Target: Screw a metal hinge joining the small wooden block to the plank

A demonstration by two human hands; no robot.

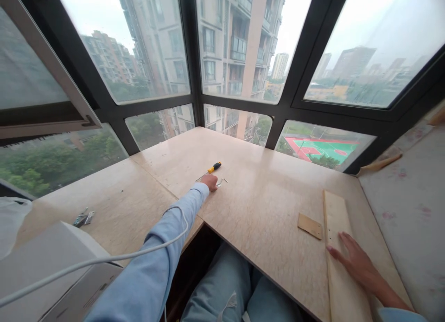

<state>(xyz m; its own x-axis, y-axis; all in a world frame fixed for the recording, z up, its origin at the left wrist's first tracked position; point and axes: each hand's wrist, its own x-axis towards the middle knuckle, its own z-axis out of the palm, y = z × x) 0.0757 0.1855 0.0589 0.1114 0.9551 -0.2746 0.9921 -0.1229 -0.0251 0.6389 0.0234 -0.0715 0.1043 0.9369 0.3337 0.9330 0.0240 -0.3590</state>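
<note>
My left hand (210, 181) reaches far out over the wooden board (250, 206), its fingers curled down beside a screwdriver (212, 168) with a yellow and black handle. Small metal pieces (221, 182) lie just right of that hand; whether the fingers grip anything is hidden. My right hand (354, 259) lies flat with fingers stretched out on a long wooden plank (339, 247) at the board's right side. A small square wooden offcut (309, 226) rests left of the plank.
Large windows with dark frames (194, 99) wrap the far side. A second board (114, 206) lies to the left with small metal parts (83, 218) on it. A white box (52, 261) and a white cable (104, 259) sit at lower left. A patterned mattress (410, 201) borders the right.
</note>
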